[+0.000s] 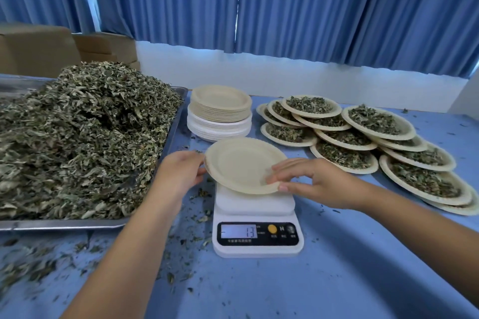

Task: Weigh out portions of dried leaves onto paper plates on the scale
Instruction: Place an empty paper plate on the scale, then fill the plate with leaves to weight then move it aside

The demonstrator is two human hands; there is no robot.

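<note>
An empty beige paper plate point(241, 163) sits on the white digital scale point(256, 217), whose display reads 13. My left hand point(178, 171) holds the plate's left rim. On the plate's right front rim, my right hand point(308, 179) pinches with the thumb below and the fingers on top. A big heap of dried green leaves point(83, 132) fills a metal tray point(62, 224) to the left of the scale.
A stack of empty paper plates point(219, 111) stands behind the scale. Several filled plates point(363, 134) overlap at the right. Leaf crumbs litter the blue table point(337, 267). Cardboard boxes point(39, 49) and blue curtains stand at the back.
</note>
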